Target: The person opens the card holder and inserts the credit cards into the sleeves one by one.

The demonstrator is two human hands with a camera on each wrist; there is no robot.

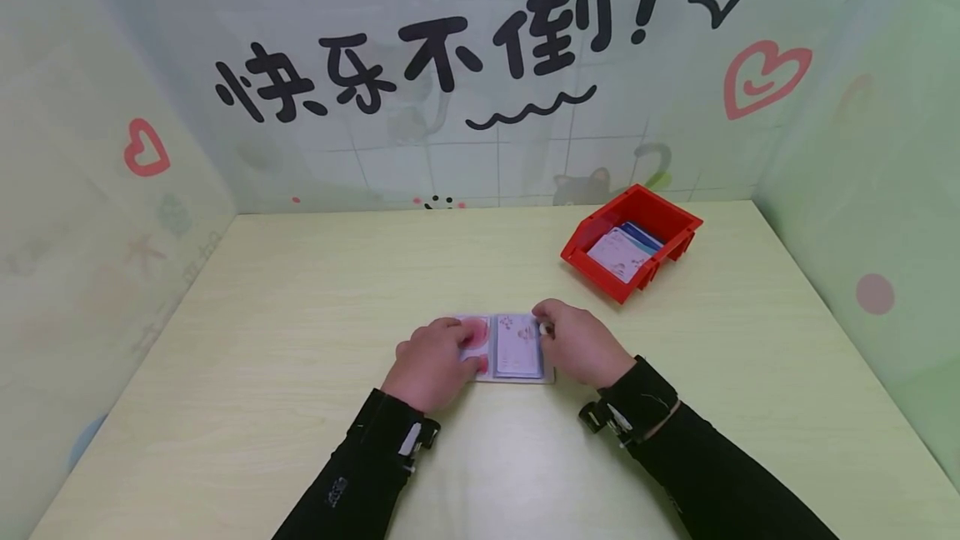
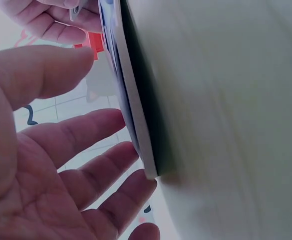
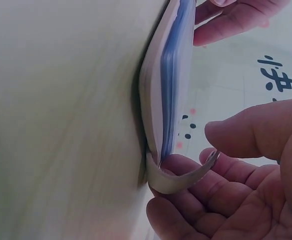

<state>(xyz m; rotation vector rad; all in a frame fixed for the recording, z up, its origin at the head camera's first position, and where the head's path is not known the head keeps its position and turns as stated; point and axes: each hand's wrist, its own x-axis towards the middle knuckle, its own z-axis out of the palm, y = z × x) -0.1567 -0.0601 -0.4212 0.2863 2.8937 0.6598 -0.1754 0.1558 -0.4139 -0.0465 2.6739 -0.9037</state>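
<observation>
An open card holder (image 1: 517, 347) lies flat on the table, with a pale pink floral sleeve on its right half and pink round shapes on its left half. My left hand (image 1: 431, 363) rests at the left half, fingers spread loosely, fingertips at the holder's edge in the left wrist view. At the right edge, my right hand (image 1: 585, 347) pinches the short pale strap (image 3: 175, 181) between thumb and fingers. That strap bends up from the cover and has a metal snap near its tip. Bluish-edged pages (image 3: 170, 95) are stacked inside the cover.
A red open bin (image 1: 678, 227) stands at the back right, holding pink and blue cards or booklets (image 1: 621, 254). The pale wooden table (image 1: 315, 315) is bounded by a printed backdrop (image 1: 420, 165) behind and on both sides. Black bands with small cameras circle both wrists.
</observation>
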